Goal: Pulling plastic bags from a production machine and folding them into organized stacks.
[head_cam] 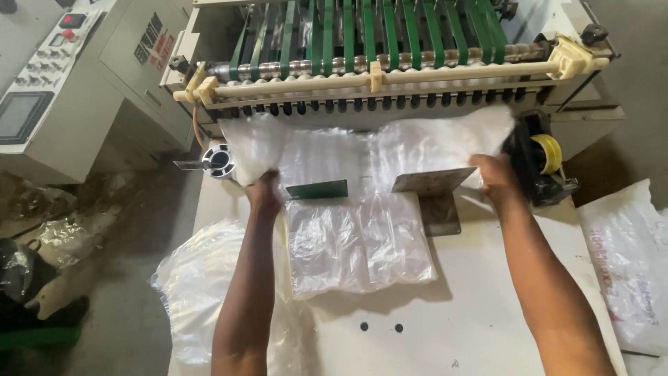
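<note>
My left hand (263,189) grips the left end of a stack of clear plastic bags (362,150) lying at the outlet of a bag-making machine. My right hand (495,175) grips the right end of the same stack, beside a black tape dispenser (539,157) with a yellow roll. The stack is raised and crumpled between both hands. In front of it, two flat piles of clear bags (358,244) lie side by side on the white table (473,313). A green metal guide (316,189) and a grey metal angle plate (431,182) stand between the piles and the lifted stack.
Green belts and a cream bar (376,73) run across the machine above the outlet. A grey control panel (42,76) stands at far left. More clear bags (195,278) hang over the table's left edge. A printed sack (630,257) lies at right. Plastic scraps litter the floor at left.
</note>
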